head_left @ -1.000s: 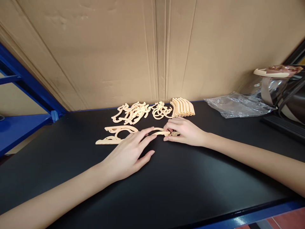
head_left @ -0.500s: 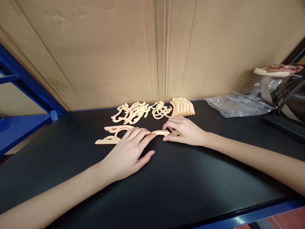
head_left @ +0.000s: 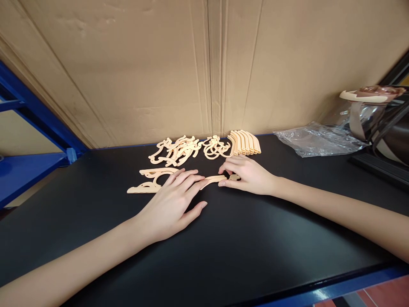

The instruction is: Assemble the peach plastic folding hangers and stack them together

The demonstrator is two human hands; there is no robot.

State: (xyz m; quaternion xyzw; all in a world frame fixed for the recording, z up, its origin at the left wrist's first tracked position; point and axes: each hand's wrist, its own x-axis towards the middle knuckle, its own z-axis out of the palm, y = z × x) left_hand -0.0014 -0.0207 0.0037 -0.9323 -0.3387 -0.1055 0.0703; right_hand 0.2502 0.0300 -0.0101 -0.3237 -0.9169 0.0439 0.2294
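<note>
A flat, cream plastic hanger-like piece with curved cut-outs [head_left: 143,187] lies on the black tabletop [head_left: 204,264], its right part hidden behind the left hand [head_left: 177,199]. The left hand is palm down, thumb apart, fingers extended; fingertips meet the left end of a slim, cream, curved plastic strip [head_left: 212,180]; whether they grip cannot be determined. The strip lies between the hands. The right hand [head_left: 244,175] pinches its right end, thumb opposing curled fingers. A crumpled, clear plastic bag [head_left: 319,140] lies farther right.
</note>
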